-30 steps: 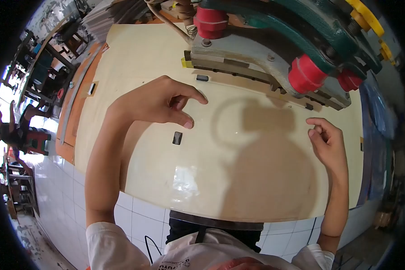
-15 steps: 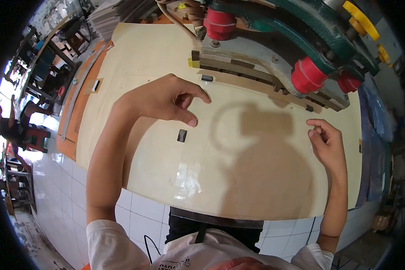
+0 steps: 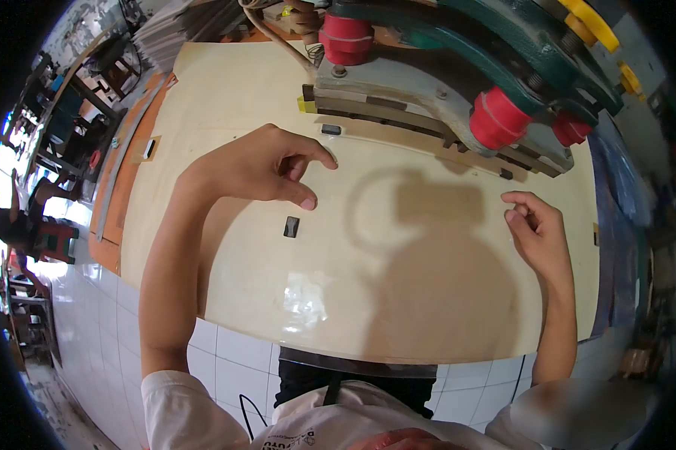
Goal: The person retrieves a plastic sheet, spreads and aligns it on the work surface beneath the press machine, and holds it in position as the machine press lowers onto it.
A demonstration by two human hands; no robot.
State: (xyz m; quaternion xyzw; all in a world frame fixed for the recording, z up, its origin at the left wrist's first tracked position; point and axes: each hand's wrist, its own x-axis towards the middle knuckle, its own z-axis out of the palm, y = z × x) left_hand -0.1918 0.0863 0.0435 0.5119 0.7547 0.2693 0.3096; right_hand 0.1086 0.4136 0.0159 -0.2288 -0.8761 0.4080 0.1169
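The left hand (image 3: 267, 169), empty, thumb and forefinger parted, is near a small black rectangular block (image 3: 291, 226) on a glossy cream sheet (image 3: 240, 277); the block looks light, rigid, best pinched by its long sides. The right hand (image 3: 537, 232) curls loosely, apparently empty.

The cream sheet (image 3: 240, 285) looks smooth and glossy.

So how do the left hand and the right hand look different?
The left hand bends sharply sideways at the wrist, while the right hand lines up more with its arm. The left hand's thumb and pointer finger are spread wide; the right hand's are closer together. Both hands are bare, with some fingers curled in, and neither seems to hold anything.
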